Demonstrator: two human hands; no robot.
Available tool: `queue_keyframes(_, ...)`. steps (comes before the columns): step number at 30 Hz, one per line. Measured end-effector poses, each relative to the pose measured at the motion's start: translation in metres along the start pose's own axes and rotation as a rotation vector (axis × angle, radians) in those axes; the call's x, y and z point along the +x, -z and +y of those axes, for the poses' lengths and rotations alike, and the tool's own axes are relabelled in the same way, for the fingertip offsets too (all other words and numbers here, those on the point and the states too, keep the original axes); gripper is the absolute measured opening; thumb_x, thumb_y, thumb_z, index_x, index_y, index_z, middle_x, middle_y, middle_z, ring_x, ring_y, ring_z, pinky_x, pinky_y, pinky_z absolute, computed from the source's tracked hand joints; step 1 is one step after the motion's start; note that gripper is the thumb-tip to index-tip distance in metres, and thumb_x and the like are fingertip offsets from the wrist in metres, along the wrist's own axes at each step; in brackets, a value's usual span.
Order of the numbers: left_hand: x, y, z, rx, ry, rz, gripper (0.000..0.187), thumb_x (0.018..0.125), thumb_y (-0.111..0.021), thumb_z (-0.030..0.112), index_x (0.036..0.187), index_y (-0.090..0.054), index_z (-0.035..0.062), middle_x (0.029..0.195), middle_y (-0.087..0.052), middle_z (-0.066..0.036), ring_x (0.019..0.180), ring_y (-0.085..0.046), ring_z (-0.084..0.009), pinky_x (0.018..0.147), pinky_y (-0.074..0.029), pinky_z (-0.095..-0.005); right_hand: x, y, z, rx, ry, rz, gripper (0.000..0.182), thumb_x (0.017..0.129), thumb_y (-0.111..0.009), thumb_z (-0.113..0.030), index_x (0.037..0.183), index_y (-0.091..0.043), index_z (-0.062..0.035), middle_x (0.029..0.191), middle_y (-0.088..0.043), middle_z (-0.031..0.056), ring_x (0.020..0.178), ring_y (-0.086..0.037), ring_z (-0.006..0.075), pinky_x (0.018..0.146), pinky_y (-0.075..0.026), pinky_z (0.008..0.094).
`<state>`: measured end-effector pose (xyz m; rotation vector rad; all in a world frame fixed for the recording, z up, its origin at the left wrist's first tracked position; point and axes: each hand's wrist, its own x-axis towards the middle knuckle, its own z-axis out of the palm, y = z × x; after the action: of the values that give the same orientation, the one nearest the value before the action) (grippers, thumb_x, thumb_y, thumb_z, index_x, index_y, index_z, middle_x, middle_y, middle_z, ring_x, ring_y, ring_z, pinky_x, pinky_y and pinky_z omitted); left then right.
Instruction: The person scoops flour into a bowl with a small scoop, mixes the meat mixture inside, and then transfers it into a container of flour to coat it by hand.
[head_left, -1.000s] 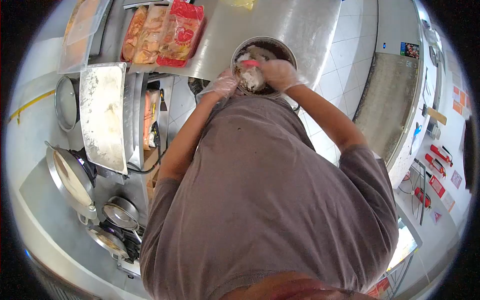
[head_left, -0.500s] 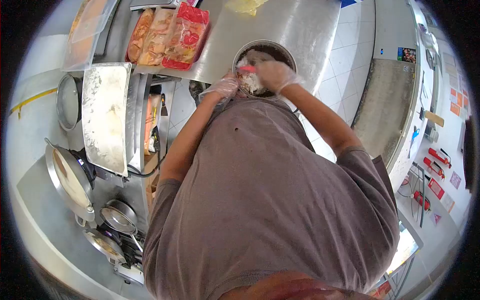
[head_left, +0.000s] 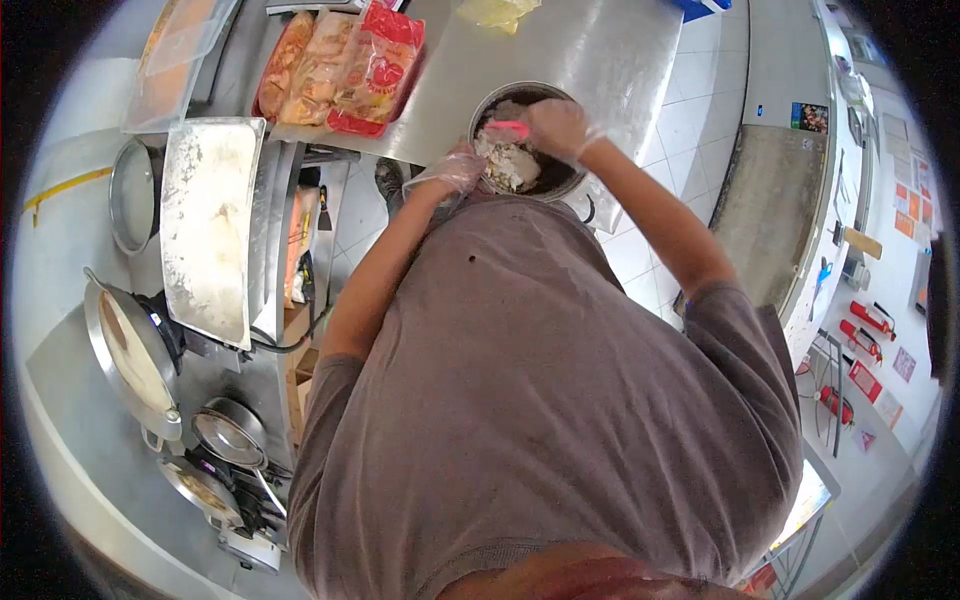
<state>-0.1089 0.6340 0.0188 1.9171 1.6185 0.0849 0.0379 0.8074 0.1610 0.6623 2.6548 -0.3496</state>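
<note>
A round metal pot [head_left: 570, 190] stands at the front edge of the steel table, with white, rice-like food [head_left: 511, 166] inside. My right hand [head_left: 556, 128], in a clear plastic glove, is closed on a pink utensil [head_left: 508, 129] over the pot; the utensil's lower end is hard to make out. My left hand [head_left: 458, 169], also gloved, is at the pot's left rim with its fingers bent round the edge.
Packed raw meat in red trays [head_left: 340, 75] lies on the steel table [head_left: 440, 100] to the left. A yellowish sheet [head_left: 497, 12] is at the back. Pans [head_left: 130, 350] and a metal tray [head_left: 212, 230] stand at the left.
My right hand has moved slightly up and to the right with the pink utensil, showing more of the food. My left hand stays at the rim.
</note>
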Motion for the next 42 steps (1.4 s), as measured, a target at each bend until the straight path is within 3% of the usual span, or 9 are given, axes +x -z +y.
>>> queue_keyframes(5, 0.041, -0.107, -0.082, 0.299, -0.179, 0.072, 0.042, 0.087, -0.048, 0.012, 0.124, -0.055, -0.0072, 0.085, -0.068, -0.022, 0.087, -0.066, -0.0365, 0.091, -0.048, -0.0425, -0.016, -0.033, -0.042, -0.016, 0.089, -0.105, 0.019, 0.085, -0.053, -0.012, 0.085, -0.071, -0.0037, 0.089, -0.072, 0.0180, 0.087, -0.071, 0.0351, 0.075, -0.057, 0.0448)
queue_keyframes(10, -0.009, 0.017, 0.020, -0.341, 0.264, 0.240, 0.039, 0.092, -0.051, 0.020, 0.117, -0.056, -0.0100, 0.095, -0.066, -0.028, 0.094, -0.065, -0.0383, 0.092, -0.047, -0.0447, -0.005, -0.011, 0.011, -0.095, 0.129, -0.051, 0.019, 0.084, -0.054, -0.012, 0.087, -0.071, -0.0031, 0.087, -0.072, 0.0158, 0.086, -0.071, 0.0326, 0.074, -0.057, 0.0446)
queue_keyframes(14, 0.018, -0.024, -0.024, -0.493, 0.349, 0.072, 0.050, 0.094, -0.056, 0.035, 0.115, -0.055, -0.0106, 0.105, -0.063, -0.031, 0.106, -0.061, -0.0401, 0.093, -0.045, -0.0470, -0.021, -0.076, -0.022, -0.051, 0.117, -0.165, 0.019, 0.082, -0.060, -0.019, 0.082, -0.072, -0.0042, 0.085, -0.072, 0.0139, 0.085, -0.070, 0.0319, 0.072, -0.056, 0.0437)
queue_keyframes(20, 0.003, -0.011, -0.013, -0.112, 0.075, 0.064, 0.025, 0.085, -0.054, 0.016, 0.100, -0.067, -0.0003, 0.114, -0.063, -0.027, 0.099, -0.064, -0.0413, 0.090, -0.049, -0.0490, -0.013, -0.059, 0.033, 0.259, 0.074, -0.064, 0.036, 0.089, -0.059, -0.040, 0.086, -0.073, -0.0069, 0.090, -0.073, 0.0121, 0.082, -0.070, 0.0307, 0.074, -0.056, 0.0437)
queue_keyframes(22, 0.005, -0.002, -0.009, -0.026, 0.017, -0.072, 0.026, 0.084, -0.055, 0.016, 0.097, -0.068, -0.0021, 0.115, -0.062, -0.028, 0.102, -0.064, -0.0403, 0.090, -0.048, -0.0486, -0.033, -0.022, -0.001, -0.159, 0.186, -0.089, 0.028, 0.086, -0.060, -0.035, 0.084, -0.074, -0.0109, 0.088, -0.073, 0.0073, 0.080, -0.071, 0.0292, 0.070, -0.058, 0.0433)
queue_keyframes(26, 0.012, 0.002, -0.010, 0.250, -0.049, -0.248, 0.037, 0.088, -0.056, 0.024, 0.107, -0.061, -0.0074, 0.118, -0.059, -0.032, 0.110, -0.060, -0.0408, 0.093, -0.047, -0.0476, -0.010, -0.064, 0.001, -0.324, 0.264, -0.221, 0.040, 0.093, -0.050, -0.043, 0.090, -0.072, -0.0096, 0.099, -0.072, 0.0070, 0.082, -0.070, 0.0265, 0.074, -0.060, 0.0411)
queue_keyframes(30, 0.035, -0.104, -0.085, -0.163, 0.051, 0.086, 0.057, 0.091, -0.056, 0.037, 0.123, -0.047, -0.0092, 0.118, -0.059, -0.032, 0.114, -0.058, -0.0426, 0.097, -0.044, -0.0464, -0.013, 0.017, 0.012, -0.153, 0.078, -0.197, 0.038, 0.085, -0.066, -0.042, 0.099, -0.074, -0.0078, 0.102, -0.072, 0.0134, 0.099, -0.069, 0.0348, 0.076, -0.057, 0.0487)
queue_keyframes(35, 0.029, -0.075, -0.072, -0.192, 0.092, -0.039, 0.063, 0.093, -0.054, 0.040, 0.128, -0.041, -0.0103, 0.118, -0.059, -0.032, 0.115, -0.057, -0.0432, 0.098, -0.044, -0.0462, -0.011, -0.062, 0.014, -0.166, 0.184, -0.195, 0.033, 0.088, -0.059, -0.035, 0.079, -0.072, -0.0055, 0.078, -0.069, 0.0141, 0.079, -0.070, 0.0319, 0.065, -0.055, 0.0408)
queue_keyframes(42, -0.005, 0.028, 0.002, -0.525, 0.210, 0.021, 0.040, 0.092, -0.054, 0.025, 0.115, -0.057, -0.0076, 0.107, -0.065, -0.029, 0.106, -0.063, -0.0404, 0.094, -0.048, -0.0453, -0.032, -0.035, 0.006, -0.068, 0.185, -0.244, 0.030, 0.086, -0.062, -0.036, 0.096, -0.073, -0.0101, 0.095, -0.072, 0.0127, 0.092, -0.070, 0.0298, 0.072, -0.056, 0.0440)
